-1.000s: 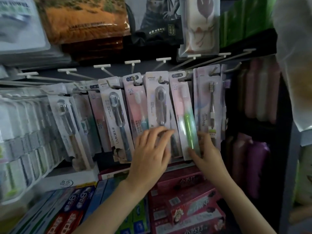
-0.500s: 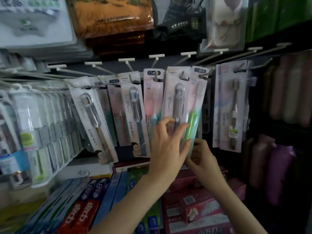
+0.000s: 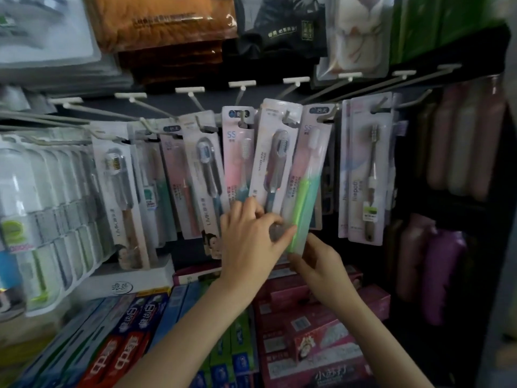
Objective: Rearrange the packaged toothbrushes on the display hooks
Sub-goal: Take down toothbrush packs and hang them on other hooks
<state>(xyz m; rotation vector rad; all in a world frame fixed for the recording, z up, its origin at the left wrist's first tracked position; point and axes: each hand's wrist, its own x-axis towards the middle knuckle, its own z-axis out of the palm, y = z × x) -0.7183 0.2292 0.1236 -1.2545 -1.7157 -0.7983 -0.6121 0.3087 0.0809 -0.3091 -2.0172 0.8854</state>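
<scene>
Packaged toothbrushes hang in a row from white display hooks (image 3: 288,116). My left hand (image 3: 251,242) pinches the bottom of a white pack with a grey-blue toothbrush (image 3: 275,158), tilted to the right on its hook. My right hand (image 3: 319,264) holds the lower end of the neighbouring pack with the green-handled toothbrush (image 3: 303,191), which also leans. A pink SS pack (image 3: 237,152) hangs just left of them, a pale pack with a grey brush (image 3: 369,169) to the right.
More toothbrush packs (image 3: 117,191) fill the hooks to the left, with clear blister packs (image 3: 33,219) at far left. Toothpaste boxes (image 3: 307,340) are stacked on the shelf below my arms. Bagged goods (image 3: 167,26) hang above. Dark bottles (image 3: 447,247) stand at right.
The view has shifted closer to the rack. My left fingers went from lying flat on the white pack to pinching its bottom edge. Both held packs lean more to the right.
</scene>
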